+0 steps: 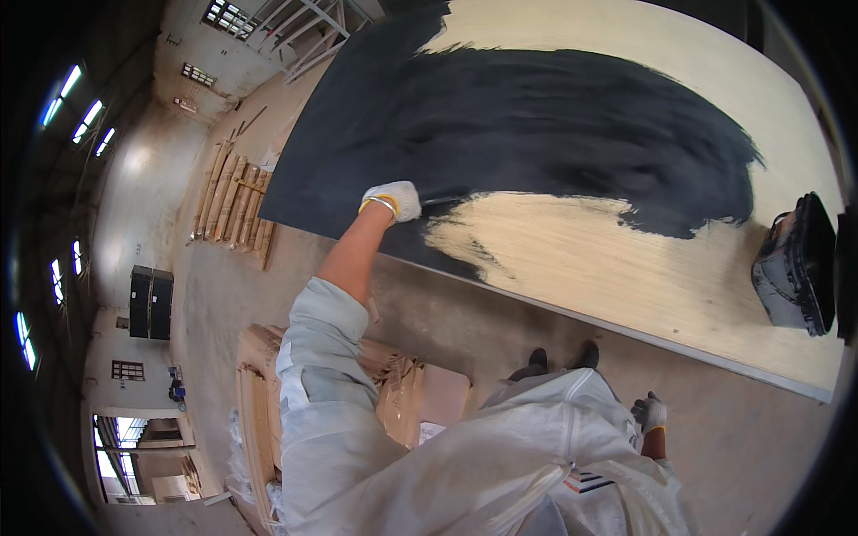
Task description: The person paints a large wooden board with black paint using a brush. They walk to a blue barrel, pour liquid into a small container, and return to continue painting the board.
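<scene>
My left hand (393, 202), in a white knit glove with a yellow cuff edge, is closed round a paintbrush (444, 200). The fist hides most of the brush, and its dark end touches the board at the edge of the wet paint. Beneath it lies a large pale wood-grain board (554, 259), coated with streaky black paint (536, 116) across its left and middle. Low at my right side hangs my right hand (651, 413), gloved with dark-stained fingers loosely apart and nothing visible in them. A black-smeared paint bucket (794, 268) stands on the board's right end.
Bundled long brown-wrapped rolls (234, 198) lie on the floor at the left. Cardboard-wrapped pieces (398, 393) are stacked close to my left side. Farther off stand a black cabinet (150, 302) and a pale metal frame (308, 36). The board's near edge (626, 336) runs in front of my feet.
</scene>
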`<action>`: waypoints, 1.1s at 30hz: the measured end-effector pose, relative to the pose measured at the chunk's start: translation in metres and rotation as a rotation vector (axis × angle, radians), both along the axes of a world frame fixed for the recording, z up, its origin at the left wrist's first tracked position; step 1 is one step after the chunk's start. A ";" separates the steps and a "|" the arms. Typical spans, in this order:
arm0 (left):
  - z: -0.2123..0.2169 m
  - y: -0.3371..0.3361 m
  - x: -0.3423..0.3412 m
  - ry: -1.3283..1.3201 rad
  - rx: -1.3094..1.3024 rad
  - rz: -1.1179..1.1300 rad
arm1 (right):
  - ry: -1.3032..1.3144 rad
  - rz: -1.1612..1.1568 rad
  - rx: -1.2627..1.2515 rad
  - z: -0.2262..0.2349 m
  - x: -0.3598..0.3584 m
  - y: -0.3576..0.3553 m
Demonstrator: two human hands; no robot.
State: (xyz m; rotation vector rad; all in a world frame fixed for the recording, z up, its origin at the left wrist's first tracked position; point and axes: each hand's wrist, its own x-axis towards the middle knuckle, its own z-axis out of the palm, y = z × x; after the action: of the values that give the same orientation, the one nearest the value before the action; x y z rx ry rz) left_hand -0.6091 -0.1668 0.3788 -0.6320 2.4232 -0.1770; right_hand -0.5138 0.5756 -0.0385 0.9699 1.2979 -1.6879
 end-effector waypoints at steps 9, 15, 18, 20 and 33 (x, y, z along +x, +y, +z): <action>-0.021 -0.007 0.004 -0.110 -0.045 -0.088 | -0.112 -0.144 -0.107 -0.044 0.012 0.049; -0.001 0.059 0.004 -0.016 -0.030 0.005 | -0.115 -0.107 -0.094 -0.050 0.008 0.076; 0.010 0.044 0.001 -0.068 -0.041 0.116 | -0.137 -0.061 -0.039 -0.045 -0.007 0.079; 0.002 0.056 0.004 -0.031 -0.026 0.013 | -0.147 -0.020 0.045 -0.032 -0.024 0.070; 0.020 0.117 0.064 -0.074 0.036 0.055 | -0.047 0.100 0.047 -0.022 -0.103 0.053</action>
State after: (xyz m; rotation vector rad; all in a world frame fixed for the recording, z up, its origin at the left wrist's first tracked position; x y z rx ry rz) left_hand -0.5450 -0.0496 0.3991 -0.6631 2.3307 -0.1310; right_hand -0.6167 0.6287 -0.0601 0.9506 1.3384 -1.5567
